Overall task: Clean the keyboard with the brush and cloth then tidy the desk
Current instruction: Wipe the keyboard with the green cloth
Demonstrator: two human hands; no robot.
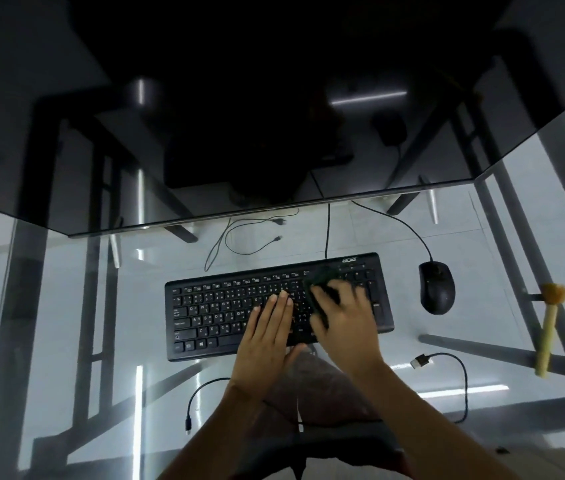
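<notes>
1. Left hand (269,336) lies flat, fingers straight, pinning the Acer keyboard (232,306) at centre.
2. Right hand (343,323) presses a dark cloth (319,282) over its right-side keys, evidently wiping.
3. Brush (548,327) lies idle at 3 o'clock, beyond the mouse (435,287).

The desk (66,306) is topped with clear, glossy glass, in which strip lights are mirrored; a darker smoked panel of the same glossy finish is seen across the far part. The frame (516,237) under the glass appears to be grey painted metal, matt. The keyboard (225,306) is made of black matt plastic with white printed legends. The mouse (436,287) is of black plastic with a slight sheen. A dark, soft-looking cloth (319,282) is seen on the keys, blurred. The brush (548,330) shows a pale wooden-looking handle and fuzzy tan bristles. The cables (461,386) are sheathed in smooth black plastic.
</notes>
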